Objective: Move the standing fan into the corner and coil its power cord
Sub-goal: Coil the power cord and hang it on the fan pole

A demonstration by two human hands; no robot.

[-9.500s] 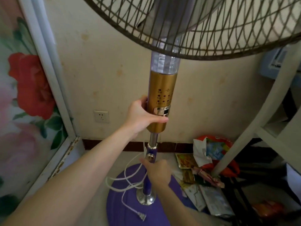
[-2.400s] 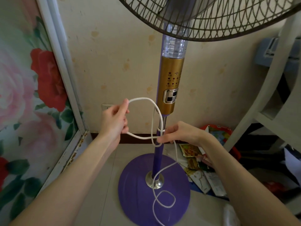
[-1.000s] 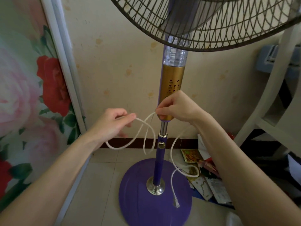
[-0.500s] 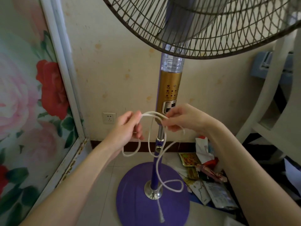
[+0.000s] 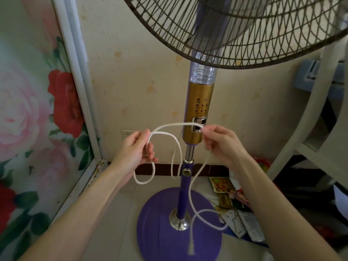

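Observation:
The standing fan (image 5: 200, 110) stands upright in the corner, with a gold control column, a purple pole and a round purple base (image 5: 160, 232). Its white power cord (image 5: 190, 189) hangs in loops in front of the pole. My left hand (image 5: 134, 149) pinches gathered loops of the cord left of the pole. My right hand (image 5: 222, 146) grips the cord just right of the gold column, and a stretch of cord arcs between both hands. The cord's plug end (image 5: 191, 250) dangles over the base.
A floral panel with a white frame (image 5: 79, 87) forms the left wall. A wall socket (image 5: 126, 132) sits low behind my left hand. Packets and papers (image 5: 235, 210) litter the floor right of the base. A white shelf frame (image 5: 308, 132) stands at the right.
My hands have moved apart, stretching a length of cord between them. The loose tail has shifted right over the base, and the view has tilted slightly.

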